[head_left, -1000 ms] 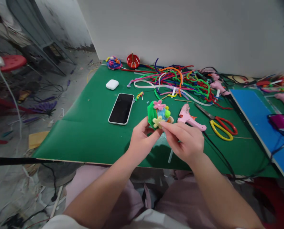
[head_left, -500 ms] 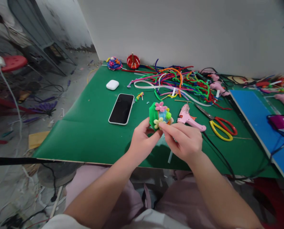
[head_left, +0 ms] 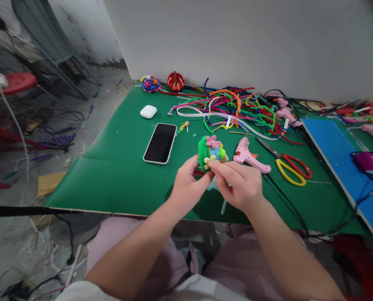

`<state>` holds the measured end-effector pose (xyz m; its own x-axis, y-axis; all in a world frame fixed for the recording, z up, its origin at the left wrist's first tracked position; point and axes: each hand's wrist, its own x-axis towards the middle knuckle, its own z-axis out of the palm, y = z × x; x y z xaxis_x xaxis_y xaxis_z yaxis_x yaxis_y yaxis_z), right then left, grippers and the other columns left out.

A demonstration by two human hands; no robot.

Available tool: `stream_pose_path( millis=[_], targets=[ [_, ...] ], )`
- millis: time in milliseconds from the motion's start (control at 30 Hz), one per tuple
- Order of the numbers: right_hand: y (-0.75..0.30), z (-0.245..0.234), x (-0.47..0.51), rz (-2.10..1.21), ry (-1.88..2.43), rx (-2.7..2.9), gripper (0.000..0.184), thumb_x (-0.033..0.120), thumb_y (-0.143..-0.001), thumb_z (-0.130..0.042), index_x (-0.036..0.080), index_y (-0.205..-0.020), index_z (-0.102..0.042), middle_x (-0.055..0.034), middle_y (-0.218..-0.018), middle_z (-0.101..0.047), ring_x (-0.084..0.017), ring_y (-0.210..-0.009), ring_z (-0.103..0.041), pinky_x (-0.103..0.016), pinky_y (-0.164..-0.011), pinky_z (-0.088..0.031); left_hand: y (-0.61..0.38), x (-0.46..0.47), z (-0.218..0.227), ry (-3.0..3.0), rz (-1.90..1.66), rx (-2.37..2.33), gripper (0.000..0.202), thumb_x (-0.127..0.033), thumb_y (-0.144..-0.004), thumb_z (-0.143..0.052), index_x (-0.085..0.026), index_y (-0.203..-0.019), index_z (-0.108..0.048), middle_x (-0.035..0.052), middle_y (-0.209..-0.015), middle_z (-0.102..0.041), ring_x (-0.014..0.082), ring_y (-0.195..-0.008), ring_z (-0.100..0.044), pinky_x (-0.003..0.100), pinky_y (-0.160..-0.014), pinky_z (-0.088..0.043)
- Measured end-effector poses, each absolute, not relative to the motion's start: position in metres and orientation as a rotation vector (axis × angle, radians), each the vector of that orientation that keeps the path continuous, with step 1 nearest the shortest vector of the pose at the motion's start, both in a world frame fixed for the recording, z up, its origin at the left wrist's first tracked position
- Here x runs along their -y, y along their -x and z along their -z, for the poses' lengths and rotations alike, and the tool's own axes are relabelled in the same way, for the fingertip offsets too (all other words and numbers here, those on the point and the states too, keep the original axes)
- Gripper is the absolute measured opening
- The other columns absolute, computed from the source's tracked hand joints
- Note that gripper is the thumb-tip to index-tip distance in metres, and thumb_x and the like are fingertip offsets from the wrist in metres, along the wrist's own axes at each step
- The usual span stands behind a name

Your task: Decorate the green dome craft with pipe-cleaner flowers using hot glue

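over the green table, between pale wall and littered floor, left hand grips ornament, right hand pinches its yellow flower

The green-edged craft piece sits slightly further right and a touch nearer the person, its pink flower shifted with it. The left hand has moved right along with the piece, while the right hand has edged left, its fingertips now covering more of the cream flower.
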<state>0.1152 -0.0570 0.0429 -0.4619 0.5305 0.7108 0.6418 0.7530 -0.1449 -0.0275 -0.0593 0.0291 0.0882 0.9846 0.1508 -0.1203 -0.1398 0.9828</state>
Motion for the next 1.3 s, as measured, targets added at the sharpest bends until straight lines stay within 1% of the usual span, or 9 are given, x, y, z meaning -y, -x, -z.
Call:
stream_pose_path(
  millis=[333,567,667,767,900,1000,1133,1200,1300],
  targets=[
    [-0.117,-0.047,0.057,0.138,0.926,2.210,0.030,0.010,-0.078,-0.053,0.017,-0.107,-0.056,-0.0038,-0.082,-0.068,-0.012,-0.067,-0.062,-0.023,-0.059,-0.047,0.026,0.058,-0.029,-1.251,-1.252,-0.980,0.017,-0.017,-0.073,-0.057,-0.018,-0.090,-0.060,-0.0001,-0.086,-0.062,0.0119,-0.078,-0.056,0.021,-0.069,-0.045],
    [-0.121,-0.056,0.059,0.222,1.027,1.947,0.029,0.009,-0.076,-0.056,0.023,-0.101,-0.059,0.0004,-0.074,-0.068,-0.010,-0.054,-0.057,-0.023,-0.053,-0.044,0.026,0.058,-0.032,-0.964,-1.210,-0.855,0.022,-0.023,-0.066,-0.067,-0.018,-0.087,-0.061,0.0001,-0.084,-0.061,0.0122,-0.074,-0.055,0.022,-0.060,-0.046],
    [-0.126,-0.058,0.058,0.129,1.100,1.796,0.029,0.011,-0.077,-0.055,0.025,-0.102,-0.060,0.0000,-0.075,-0.067,-0.011,-0.055,-0.058,-0.024,-0.052,-0.045,0.029,0.057,-0.035,-0.811,-1.207,-0.781,0.023,-0.020,-0.064,-0.068,-0.018,-0.086,-0.061,0.0007,-0.083,-0.061,0.0131,-0.072,-0.055,0.023,-0.056,-0.046],
    [-0.131,-0.059,0.055,-0.070,1.174,1.632,0.023,0.017,-0.079,-0.054,0.025,-0.100,-0.061,-0.0003,-0.074,-0.064,-0.012,-0.059,-0.058,-0.026,-0.053,-0.046,0.033,0.055,-0.037,-0.651,-1.199,-0.662,0.023,-0.016,-0.063,-0.064,-0.018,-0.085,-0.061,0.0010,-0.082,-0.061,0.0128,-0.068,-0.055,0.023,-0.053,-0.045],
    [-0.131,-0.059,0.049,-0.500,1.192,1.427,0.019,0.026,-0.082,-0.052,0.025,-0.099,-0.060,0.0011,-0.071,-0.057,-0.009,-0.053,-0.051,-0.022,-0.046,-0.042,0.039,0.054,-0.038,-0.465,-1.177,-0.522,0.032,-0.014,-0.062,-0.057,-0.021,-0.093,-0.058,0.0015,-0.086,-0.062,0.0145,-0.071,-0.057,0.023,-0.052,-0.043],
    [-0.128,-0.059,0.045,-0.954,1.122,1.281,0.028,0.032,-0.079,-0.056,0.027,-0.107,-0.054,0.0008,-0.080,-0.056,-0.009,-0.058,-0.052,-0.019,-0.043,-0.041,0.041,0.054,-0.038,-0.410,-1.154,-0.471,0.036,-0.014,-0.061,-0.055,-0.021,-0.096,-0.057,0.0013,-0.088,-0.062,0.0149,-0.073,-0.058,0.024,-0.052,-0.043],
    [-0.124,-0.059,0.044,-1.501,0.972,1.107,0.043,0.035,-0.074,-0.062,0.029,-0.114,-0.050,0.0009,-0.085,-0.055,-0.010,-0.074,-0.055,-0.019,-0.055,-0.046,0.040,0.056,-0.038,-0.438,-1.096,-0.484,0.032,-0.014,-0.057,-0.056,-0.018,-0.089,-0.058,0.0033,-0.085,-0.063,0.0171,-0.072,-0.059,0.026,-0.052,-0.044],
    [-0.124,-0.060,0.045,-1.664,0.887,1.037,0.047,0.035,-0.073,-0.063,0.029,-0.117,-0.048,0.0018,-0.079,-0.055,-0.010,-0.071,-0.055,-0.020,-0.058,-0.046,0.040,0.057,-0.038,-0.462,-1.087,-0.495,0.031,-0.014,-0.057,-0.056,-0.017,-0.087,-0.058,0.0035,-0.082,-0.063,0.0166,-0.068,-0.058,0.025,-0.050,-0.043],
    [-0.124,-0.062,0.047,-1.716,0.812,0.998,0.050,0.030,-0.072,-0.064,0.030,-0.119,-0.047,0.0034,-0.072,-0.054,-0.010,-0.066,-0.054,-0.020,-0.057,-0.044,0.039,0.058,-0.038,-0.496,-1.087,-0.507,0.031,-0.014,-0.056,-0.057,-0.016,-0.087,-0.059,0.0035,-0.079,-0.063,0.0149,-0.064,-0.057,0.024,-0.048,-0.043]
  ],
)
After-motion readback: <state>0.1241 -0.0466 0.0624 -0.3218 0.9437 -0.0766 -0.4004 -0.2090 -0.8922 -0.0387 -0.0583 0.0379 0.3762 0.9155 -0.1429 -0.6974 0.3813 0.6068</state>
